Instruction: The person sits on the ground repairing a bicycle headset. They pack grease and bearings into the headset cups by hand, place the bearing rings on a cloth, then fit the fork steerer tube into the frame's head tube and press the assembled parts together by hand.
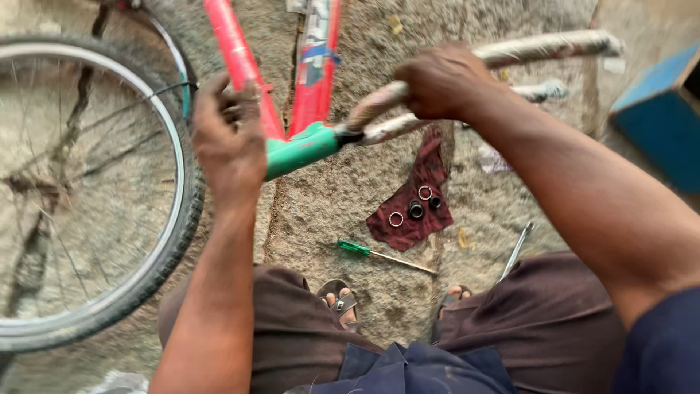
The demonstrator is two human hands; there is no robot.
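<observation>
Right hand is gripping the worn tubular fork; left hand is clasping the red-green frame beside the rubber tyre. Metal rings are lying on a maroon rag; screwdriver is resting on rough concrete floor.

Landmark: cloth, flat on the ground
On the cloth: three rings in a cluster
Screwdriver: just below the cloth, lying on the ground
Metal rod: right of the cloth, near the person's knee
Bicycle frame: above and left of the cloth
Wheel: far left of the cloth
Left hand: on the frame, left of the cloth
Right hand: above the cloth, around a fork
Box: far right of the cloth
</observation>
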